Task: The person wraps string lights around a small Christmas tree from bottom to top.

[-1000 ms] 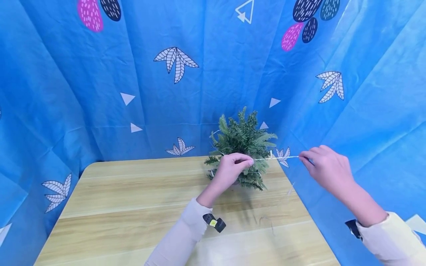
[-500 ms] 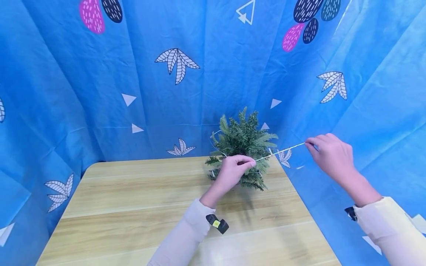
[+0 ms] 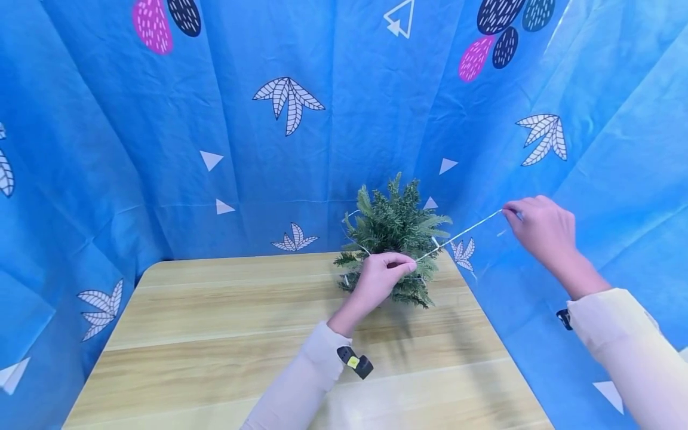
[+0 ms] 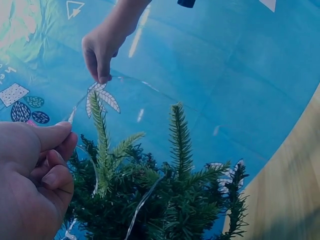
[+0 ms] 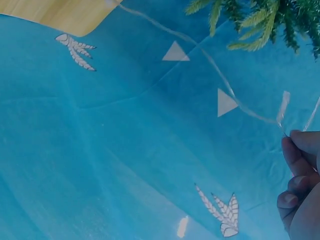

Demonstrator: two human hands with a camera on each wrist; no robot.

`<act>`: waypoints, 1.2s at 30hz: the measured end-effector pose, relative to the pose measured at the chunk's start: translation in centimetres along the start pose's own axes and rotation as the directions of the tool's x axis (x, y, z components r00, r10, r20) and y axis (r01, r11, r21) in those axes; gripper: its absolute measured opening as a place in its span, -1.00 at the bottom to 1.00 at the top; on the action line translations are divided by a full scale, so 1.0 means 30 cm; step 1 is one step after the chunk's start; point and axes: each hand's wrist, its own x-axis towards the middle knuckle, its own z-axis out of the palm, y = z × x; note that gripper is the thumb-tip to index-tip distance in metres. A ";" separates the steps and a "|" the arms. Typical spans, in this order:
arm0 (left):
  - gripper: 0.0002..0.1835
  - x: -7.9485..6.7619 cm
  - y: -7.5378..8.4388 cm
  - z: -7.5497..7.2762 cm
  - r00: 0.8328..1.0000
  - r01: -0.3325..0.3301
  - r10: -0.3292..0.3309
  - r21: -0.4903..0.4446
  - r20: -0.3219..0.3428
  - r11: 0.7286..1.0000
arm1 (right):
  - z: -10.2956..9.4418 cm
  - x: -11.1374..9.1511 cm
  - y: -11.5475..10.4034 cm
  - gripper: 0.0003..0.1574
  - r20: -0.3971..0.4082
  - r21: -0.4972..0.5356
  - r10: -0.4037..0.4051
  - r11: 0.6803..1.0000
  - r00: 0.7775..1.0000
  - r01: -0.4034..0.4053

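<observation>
While the left hand [image 3: 378,276] keeps pinching the pale string [image 3: 461,234] by the little tree [image 3: 398,215], far right on the table [image 3: 215,322], the right hand [image 3: 545,230], also pinching it, has lifted, so that span slants up, pretty taut imo.

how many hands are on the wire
2: the left hand pinches the wire in front of the tree in the head view; the right hand pinches it higher and farther right.
</observation>
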 end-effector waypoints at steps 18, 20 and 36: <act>-0.86 -0.002 -0.014 0.024 1.000 -0.003 0.003 0.014 -0.007 1.000 | 0.039 0.095 0.076 -0.75 0.158 0.013 0.186 0.982 0.970 -0.190; -0.87 -0.001 -0.016 0.027 1.000 -0.007 0.007 0.016 -0.010 1.000 | 0.046 0.098 0.082 -0.74 0.156 0.012 0.196 0.980 0.968 -0.200; -0.86 -0.010 -0.013 0.026 0.999 0.006 -0.004 0.050 -0.044 0.999 | 0.060 0.095 0.163 -0.71 0.147 -0.020 0.289 0.957 0.946 -0.289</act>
